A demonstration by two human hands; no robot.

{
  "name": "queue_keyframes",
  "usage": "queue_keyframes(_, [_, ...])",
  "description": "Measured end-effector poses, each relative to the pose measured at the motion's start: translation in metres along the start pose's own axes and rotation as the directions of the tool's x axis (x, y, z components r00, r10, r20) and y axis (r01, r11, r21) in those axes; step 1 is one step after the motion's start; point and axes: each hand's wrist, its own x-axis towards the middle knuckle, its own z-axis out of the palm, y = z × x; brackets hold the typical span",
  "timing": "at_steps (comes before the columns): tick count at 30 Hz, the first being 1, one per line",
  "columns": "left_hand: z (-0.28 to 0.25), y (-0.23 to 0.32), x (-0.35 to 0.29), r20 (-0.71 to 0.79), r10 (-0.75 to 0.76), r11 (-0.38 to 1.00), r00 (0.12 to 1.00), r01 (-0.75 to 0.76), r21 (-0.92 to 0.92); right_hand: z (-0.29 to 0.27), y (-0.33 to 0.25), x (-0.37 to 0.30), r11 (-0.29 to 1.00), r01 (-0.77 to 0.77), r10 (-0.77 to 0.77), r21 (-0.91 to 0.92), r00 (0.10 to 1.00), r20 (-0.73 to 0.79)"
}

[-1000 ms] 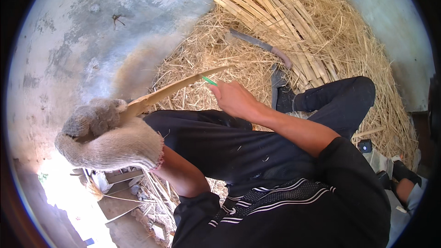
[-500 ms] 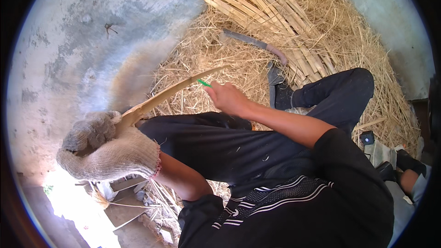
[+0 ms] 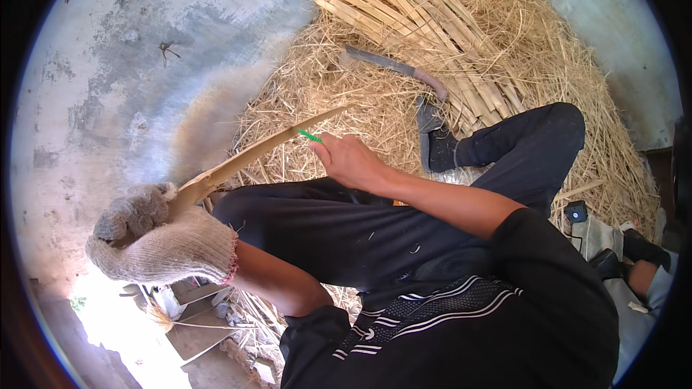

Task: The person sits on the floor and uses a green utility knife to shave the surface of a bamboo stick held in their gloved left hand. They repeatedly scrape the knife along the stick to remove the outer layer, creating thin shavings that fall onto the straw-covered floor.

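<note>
My left hand, in a thick grey-white knitted glove, is wrapped round the near end of a split bamboo strip. The strip slants up to the right over my bent leg and tapers to a thin tip above the straw. My right hand is bare and closed on a slim, bright green tool. The green end points up-left and meets or nearly meets the strip's lower edge; the rest is hidden in my fingers, so its kind cannot be made out.
Beyond my hands, a machete with a brown handle lies on loose straw. A bundle of split bamboo strips fans out behind it. A weathered wall rises at the left. At lower right, another person's arm shows.
My left hand and the bamboo strip have shifted slightly left. My right hand has moved a little left too, and more of the green tool shows.
</note>
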Motion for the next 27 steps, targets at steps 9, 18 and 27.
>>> queue_keyframes(9, [-0.001,0.003,0.003,-0.055,0.035,0.999,0.998,-0.033,0.025,0.016,0.028,0.021,0.990,-0.053,0.057,-0.129,0.998,0.031])
queue_keyframes(18, [-0.005,-0.007,0.006,-0.007,0.043,0.998,0.999,-0.042,0.044,0.026,0.081,0.032,0.895,-0.060,0.169,-0.441,0.963,0.212])
queue_keyframes(27, [-0.018,-0.009,0.006,0.013,0.139,0.962,0.990,-0.138,0.235,-0.005,0.008,0.010,0.994,-0.018,0.014,0.106,0.999,0.037])
